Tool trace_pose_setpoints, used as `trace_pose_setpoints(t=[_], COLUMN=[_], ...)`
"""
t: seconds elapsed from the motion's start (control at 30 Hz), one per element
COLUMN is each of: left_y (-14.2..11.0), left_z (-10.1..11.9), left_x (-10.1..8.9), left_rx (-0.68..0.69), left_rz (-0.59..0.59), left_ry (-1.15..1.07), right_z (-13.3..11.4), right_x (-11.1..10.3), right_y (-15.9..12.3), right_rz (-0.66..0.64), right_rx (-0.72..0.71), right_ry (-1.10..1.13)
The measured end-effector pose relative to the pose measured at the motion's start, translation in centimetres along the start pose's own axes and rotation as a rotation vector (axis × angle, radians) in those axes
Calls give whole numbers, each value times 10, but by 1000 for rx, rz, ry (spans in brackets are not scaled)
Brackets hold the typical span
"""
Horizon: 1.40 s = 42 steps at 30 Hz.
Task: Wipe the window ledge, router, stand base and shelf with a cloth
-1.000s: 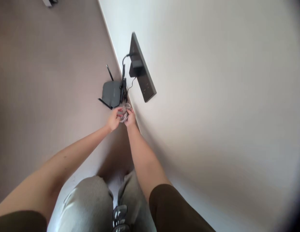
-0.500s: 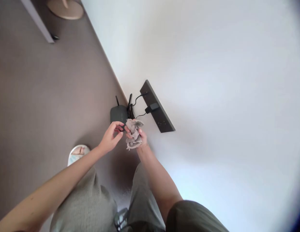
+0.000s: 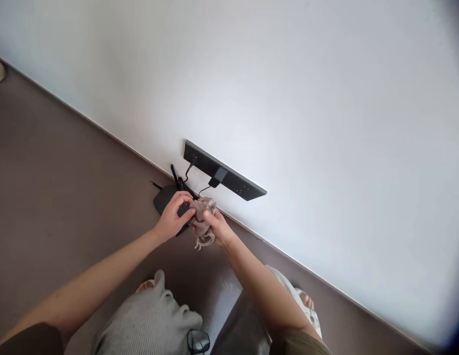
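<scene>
The left hand (image 3: 172, 217) hides much of the black router (image 3: 163, 199) beyond it, and the right hand (image 3: 218, 228) covers part of the gray cloth (image 3: 204, 240). The sockets (image 3: 245, 189) on the wall power strip (image 3: 203, 165), beyond the hands, are too small to make out.

A crumpled cloth (image 3: 203, 212) hangs just right of the boxy antennaed router (image 3: 165, 199) on the floor (image 3: 66, 197), below-left of the long rectangular wall socket panel (image 3: 237, 182).

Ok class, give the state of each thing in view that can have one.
Grey cloth: crumpled, held between both hands.
Left hand: fingers curled on the cloth.
Right hand: closed on the cloth.
Black router: on floor, partly behind left hand.
Black adapter: plugged into wall power strip.
</scene>
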<state>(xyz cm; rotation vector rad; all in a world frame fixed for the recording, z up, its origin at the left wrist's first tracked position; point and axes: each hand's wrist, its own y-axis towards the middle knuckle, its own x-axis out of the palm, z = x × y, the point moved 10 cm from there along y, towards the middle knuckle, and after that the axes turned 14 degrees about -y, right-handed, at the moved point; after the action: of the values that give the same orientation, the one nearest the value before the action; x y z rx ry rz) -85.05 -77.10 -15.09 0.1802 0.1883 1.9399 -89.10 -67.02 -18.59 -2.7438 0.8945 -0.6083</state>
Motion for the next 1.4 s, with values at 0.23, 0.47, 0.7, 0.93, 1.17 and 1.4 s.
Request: trace_pose_setpoints(t=[0.23, 0.47, 0.7, 0.93, 1.17, 1.4], left_y=[48, 63, 54, 57, 40, 19], left_z=[17, -4, -26, 1, 19, 18], left_x=[-45, -57, -41, 12, 37, 16], left_rx=[150, 51, -16, 62, 151, 140], left_rz=[237, 328, 261, 84, -32, 11], left_ry=[-176, -292, -416, -478, -406, -247], right_z=[-138, -151, -150, -165, -163, -138], right_x=[13, 35, 22, -32, -81, -124], right_y=[10, 99, 92, 12, -61, -111], right_rz=[496, 646, 719, 852, 877, 943], right_rx=[-529, -441, -300, -73, -160, -163], right_ry=[-1122, -1650, -1685, -1766, -1679, -1175])
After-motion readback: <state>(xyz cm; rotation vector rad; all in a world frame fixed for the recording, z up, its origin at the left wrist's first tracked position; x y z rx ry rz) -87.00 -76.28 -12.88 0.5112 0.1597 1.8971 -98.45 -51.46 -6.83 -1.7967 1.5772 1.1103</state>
